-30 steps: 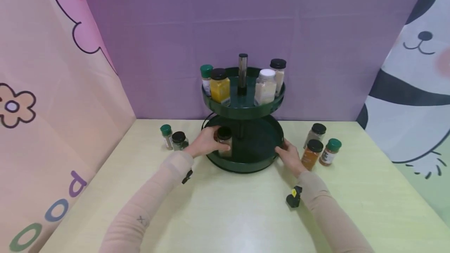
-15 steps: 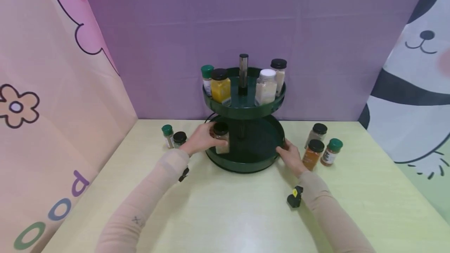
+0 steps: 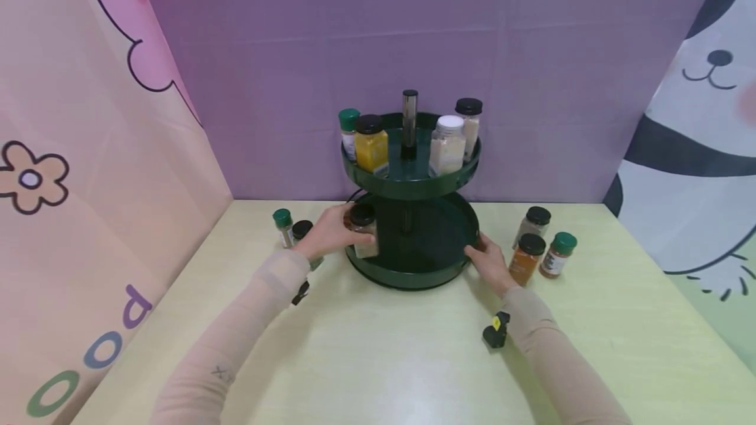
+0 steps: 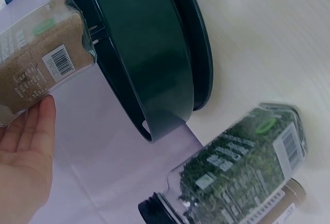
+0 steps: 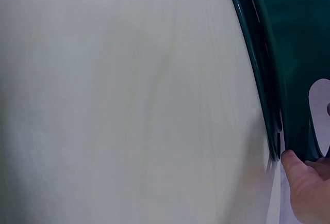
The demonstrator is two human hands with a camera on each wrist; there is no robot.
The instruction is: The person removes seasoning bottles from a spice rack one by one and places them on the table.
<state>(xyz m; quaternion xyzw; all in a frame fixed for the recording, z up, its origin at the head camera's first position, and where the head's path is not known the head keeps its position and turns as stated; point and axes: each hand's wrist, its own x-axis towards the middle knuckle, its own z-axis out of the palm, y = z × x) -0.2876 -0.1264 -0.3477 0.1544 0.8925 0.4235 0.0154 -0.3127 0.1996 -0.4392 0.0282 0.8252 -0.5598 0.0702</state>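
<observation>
My left hand [image 3: 328,235] grips a black-lidded spice jar [image 3: 367,246] at the left side of the lower tier of a dark green two-tier spice rack [image 3: 413,279]. In the left wrist view, brown powder and a barcode label show in this jar [image 4: 44,53], its base close to the tier's rim. Whether it touches the rim I cannot tell. My right hand [image 3: 489,263] holds the lower tier's right edge. Seen from the right wrist, the thumb [image 5: 295,164] presses the tier's wall beside an oval cut-out; the other fingers are mostly hidden.
Several jars stand on the upper tier, including a yellow one [image 3: 371,151] and a white-lidded one [image 3: 447,149]. Left on the table are a green-lidded jar [image 3: 283,225] and a jar of green herbs [image 4: 242,162]. Right are an orange jar [image 3: 525,261] and two others.
My left hand has moved left with the spice jar, from inside the lower tier toward its left rim. The right hand stays on the rack's edge.
</observation>
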